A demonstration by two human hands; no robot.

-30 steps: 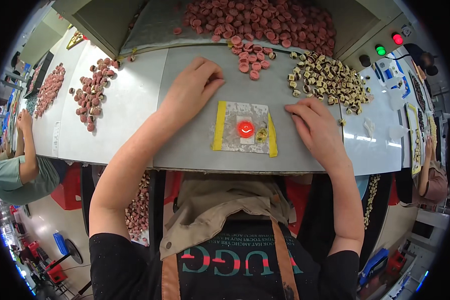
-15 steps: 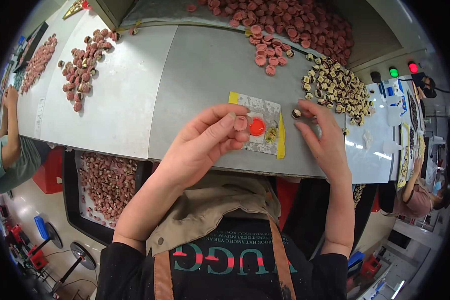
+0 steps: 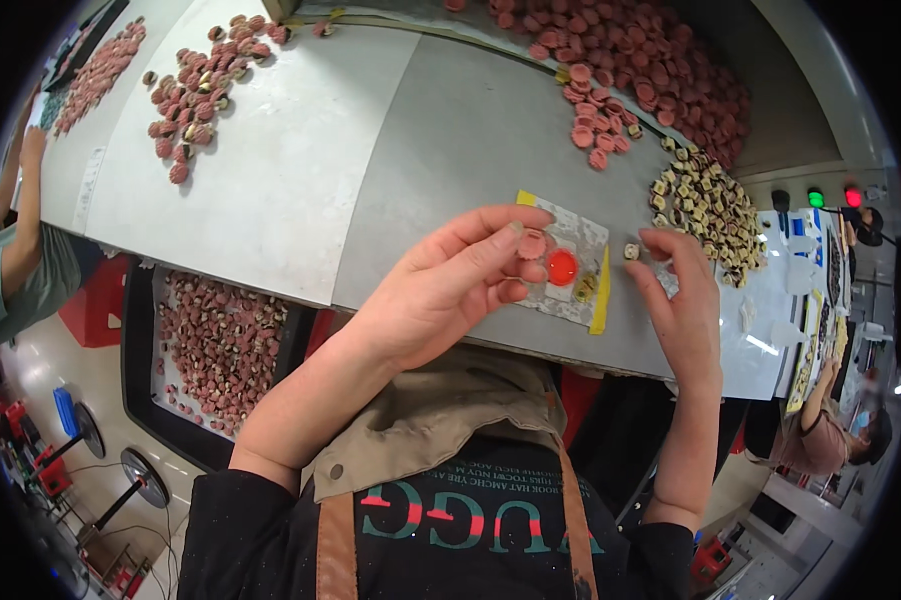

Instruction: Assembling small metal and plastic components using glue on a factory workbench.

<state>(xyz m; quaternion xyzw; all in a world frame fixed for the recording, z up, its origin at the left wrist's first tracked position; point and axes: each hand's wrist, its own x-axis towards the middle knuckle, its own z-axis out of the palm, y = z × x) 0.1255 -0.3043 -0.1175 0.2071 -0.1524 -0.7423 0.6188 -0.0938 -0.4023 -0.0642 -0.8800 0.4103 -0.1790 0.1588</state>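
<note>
Between its thumb and fingers my left hand [image 3: 460,275] pinches a pink scalloped, cap-like disc [image 3: 532,243], held over a grey mat [image 3: 570,222] with yellow tape on its edges. A round red pad or shallow dish [image 3: 562,267] lies on the mat, just right of the disc. Beside it sits a small yellowish-green oval patch [image 3: 587,286]. To the right of the mat, my right hand [image 3: 678,280] has a small cream-and-dark piece [image 3: 631,252] at the tips of its thumb and index finger, its pale face showing.
Pink discs [image 3: 635,65] are heaped at the back, with cream-and-dark pieces [image 3: 705,205] at right. Assembled pink pieces [image 3: 190,100] lie at far left on the table. A black tray [image 3: 220,350] of similar pieces stands below the edge. Other people [image 3: 30,250] work at both sides.
The small piece at my right fingertips has turned from its dark side to its pale face. The whole view has shifted, so the table appears farther right. My left hand still holds the disc.
</note>
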